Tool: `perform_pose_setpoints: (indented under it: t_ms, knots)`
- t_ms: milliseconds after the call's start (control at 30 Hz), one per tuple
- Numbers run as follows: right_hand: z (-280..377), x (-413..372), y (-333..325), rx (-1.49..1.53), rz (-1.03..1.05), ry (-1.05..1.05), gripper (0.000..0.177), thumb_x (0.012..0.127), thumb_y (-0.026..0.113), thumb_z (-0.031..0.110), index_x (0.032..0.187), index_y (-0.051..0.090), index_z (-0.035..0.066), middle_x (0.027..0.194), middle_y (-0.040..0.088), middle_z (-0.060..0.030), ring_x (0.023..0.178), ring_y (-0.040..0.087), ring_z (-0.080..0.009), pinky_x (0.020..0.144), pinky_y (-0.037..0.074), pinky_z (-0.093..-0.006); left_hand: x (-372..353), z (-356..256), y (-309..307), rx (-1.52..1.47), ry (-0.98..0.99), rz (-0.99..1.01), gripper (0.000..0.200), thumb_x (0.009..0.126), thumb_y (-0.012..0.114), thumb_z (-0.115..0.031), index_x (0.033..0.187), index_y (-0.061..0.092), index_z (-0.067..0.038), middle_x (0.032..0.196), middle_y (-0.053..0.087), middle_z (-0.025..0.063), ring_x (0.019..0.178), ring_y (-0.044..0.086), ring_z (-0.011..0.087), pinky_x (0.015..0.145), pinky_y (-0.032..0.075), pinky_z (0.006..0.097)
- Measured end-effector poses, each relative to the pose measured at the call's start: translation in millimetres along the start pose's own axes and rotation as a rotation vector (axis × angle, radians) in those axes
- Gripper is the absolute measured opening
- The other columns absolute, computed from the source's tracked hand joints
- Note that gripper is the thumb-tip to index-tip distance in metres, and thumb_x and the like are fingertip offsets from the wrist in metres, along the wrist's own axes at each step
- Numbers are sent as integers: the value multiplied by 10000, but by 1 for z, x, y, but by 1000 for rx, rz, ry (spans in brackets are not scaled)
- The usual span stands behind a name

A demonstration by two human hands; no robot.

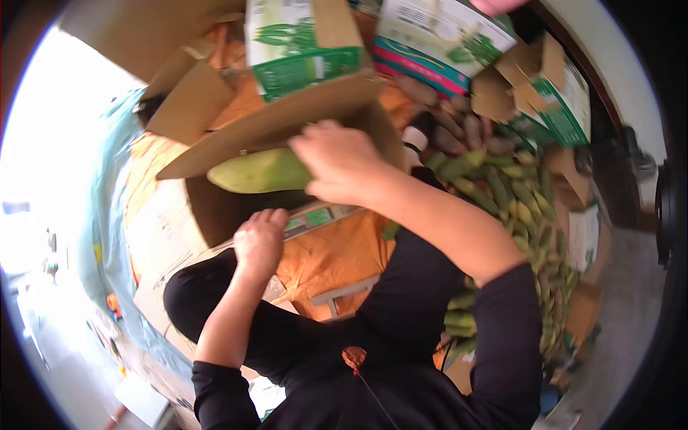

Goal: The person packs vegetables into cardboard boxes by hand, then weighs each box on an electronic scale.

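Note:
My right hand (pixel 340 161) grips one end of a thick, pale green cucumber (pixel 259 172). It lies sideways over the opening of a cardboard box (pixel 287 118). On the near rim of that box, my left hand (pixel 259 240) rests with its fingers curled over the edge. The box sits tilted between my bent legs, and its inside is mostly dark. A digital scale display with green panels (pixel 315 217) shows beside my left hand, partly covered by the box and my right arm.
Many green and yellowish cucumbers (pixel 530 208) are heaped on the right. Printed cartons (pixel 304 43) stand at the back, with open boxes (pixel 566 100) at the far right. Orange sheeting (pixel 326 261) covers the floor, and blue plastic (pixel 107 215) runs along the left.

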State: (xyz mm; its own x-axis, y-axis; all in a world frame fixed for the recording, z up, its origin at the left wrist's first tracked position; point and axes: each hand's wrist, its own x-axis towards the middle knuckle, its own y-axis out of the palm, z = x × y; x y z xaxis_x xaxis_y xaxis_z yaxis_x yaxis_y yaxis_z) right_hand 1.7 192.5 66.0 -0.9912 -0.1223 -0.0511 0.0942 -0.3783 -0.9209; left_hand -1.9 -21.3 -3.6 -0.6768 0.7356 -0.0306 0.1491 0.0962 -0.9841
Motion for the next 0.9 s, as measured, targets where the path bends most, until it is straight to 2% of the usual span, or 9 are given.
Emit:
perform_pose_setpoints:
  t_ms: [133,167,233,300,467,500,600,733,900]
  knots:
    - [8,34,70,100,60,88,203,666,645,127,856,686,73,969,652,-160,962,612,-320,744,528,-428,-4,13,15,-23,-48,78,155,706,565,-20,831,538,-108,821,590,92,822,601,296,667,493,418]
    - [11,37,72,162,99,93,214,663,682,174,857,689,84,988,653,-154,969,611,-328,748,527,-440,-8,12,19,-62,-2,-92,142,730,564,-18,857,551,-79,829,598,122,806,599,324,655,484,434]
    - [11,19,50,190,-75,-32,400,626,766,298,953,667,90,954,668,-115,977,607,-327,803,504,-432,-4,20,23,-262,-6,-36,106,770,567,-36,875,559,-36,825,599,166,772,589,360,640,472,442]
    - [12,-1,27,308,-210,-20,441,669,753,301,1039,646,88,931,672,-95,945,618,-305,811,493,-405,-3,24,22,-122,11,-32,213,816,564,-81,1012,581,-1,907,625,217,833,605,380,704,472,441]
    - [-40,-117,-26,700,-451,89,435,718,727,249,1093,622,55,885,680,-84,830,649,-250,726,495,-353,3,35,27,-147,101,-75,268,810,573,-98,1059,564,-2,898,626,232,803,611,399,677,477,447]
    - [-56,-145,-23,716,-542,163,403,722,725,231,1067,626,48,870,681,-83,784,653,-231,679,499,-332,4,20,17,-164,85,-50,173,830,568,-87,970,573,14,856,624,214,763,610,383,651,473,435]
    - [-106,-231,17,632,-654,545,350,772,695,193,1080,608,51,898,678,-104,800,652,-214,696,502,-334,6,26,21,-214,141,-62,191,829,569,-100,992,586,-3,862,633,206,780,623,370,671,478,425]
    - [-139,-368,89,442,-461,1057,317,785,654,213,1065,616,70,939,654,-150,869,639,-278,749,490,-376,2,15,10,-92,75,-53,212,830,576,-132,1012,590,-24,868,641,189,781,628,356,671,482,416]
    - [-128,-518,208,220,-187,1405,327,728,675,231,988,637,35,913,641,-157,888,609,-321,762,480,-391,4,25,18,-85,-4,18,333,800,606,-153,1093,575,2,876,644,208,775,641,352,678,489,415]
